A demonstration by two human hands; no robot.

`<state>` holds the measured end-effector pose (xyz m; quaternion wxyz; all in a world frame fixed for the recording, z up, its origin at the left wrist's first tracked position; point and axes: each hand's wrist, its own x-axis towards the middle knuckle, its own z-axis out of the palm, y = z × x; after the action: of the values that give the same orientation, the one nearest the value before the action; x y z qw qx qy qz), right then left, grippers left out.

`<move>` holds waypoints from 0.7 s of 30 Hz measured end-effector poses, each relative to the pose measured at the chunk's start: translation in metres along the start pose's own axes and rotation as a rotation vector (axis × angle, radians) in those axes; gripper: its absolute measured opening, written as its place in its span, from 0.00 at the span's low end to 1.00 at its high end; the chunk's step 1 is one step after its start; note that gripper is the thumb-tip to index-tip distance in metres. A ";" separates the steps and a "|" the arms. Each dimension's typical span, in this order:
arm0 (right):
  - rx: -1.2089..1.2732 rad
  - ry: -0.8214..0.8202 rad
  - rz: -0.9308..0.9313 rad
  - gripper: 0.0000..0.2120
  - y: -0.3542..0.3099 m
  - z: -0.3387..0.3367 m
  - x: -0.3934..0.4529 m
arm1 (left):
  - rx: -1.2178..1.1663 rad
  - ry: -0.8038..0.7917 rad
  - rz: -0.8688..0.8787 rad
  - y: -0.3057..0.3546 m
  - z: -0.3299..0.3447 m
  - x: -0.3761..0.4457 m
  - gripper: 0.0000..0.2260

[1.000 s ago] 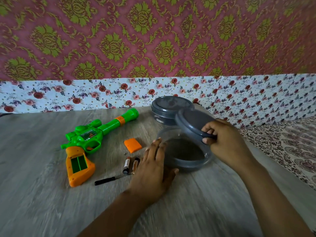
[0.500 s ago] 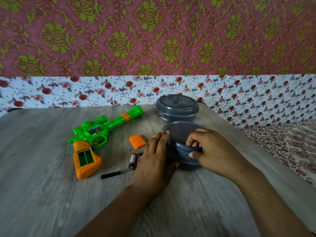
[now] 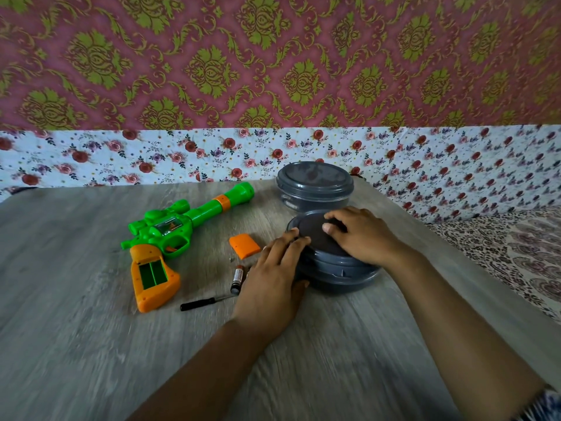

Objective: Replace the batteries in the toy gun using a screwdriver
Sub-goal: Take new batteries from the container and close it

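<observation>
Toy gun (image 3: 182, 229): green, orange grip. Beside it: orange cover (image 3: 244, 245), black screwdriver (image 3: 202, 303). Beyond it: grey containers (image 3: 314, 185), floral cloth (image 3: 151, 156).

The left hand (image 3: 270, 281) hides the screwdriver (image 3: 202, 302) tip and a battery (image 3: 237, 277) end (table foreground blurred).
</observation>
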<state>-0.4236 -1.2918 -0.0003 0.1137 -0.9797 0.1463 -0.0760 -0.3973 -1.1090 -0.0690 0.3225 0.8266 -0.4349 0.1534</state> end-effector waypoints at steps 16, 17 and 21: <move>-0.212 0.057 -0.025 0.13 -0.009 0.007 -0.002 | 0.188 0.087 0.077 0.002 0.002 0.005 0.31; -0.236 0.066 -0.033 0.13 -0.011 0.004 0.003 | 0.209 0.094 0.085 0.002 0.002 0.005 0.30; -0.269 0.181 -0.042 0.19 -0.021 0.005 0.036 | 0.231 0.102 0.084 0.002 0.002 0.006 0.30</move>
<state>-0.3833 -1.2817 0.0040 -0.0339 -0.9781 0.1443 -0.1459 -0.3955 -1.1145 -0.0662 0.2398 0.8304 -0.4318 0.2577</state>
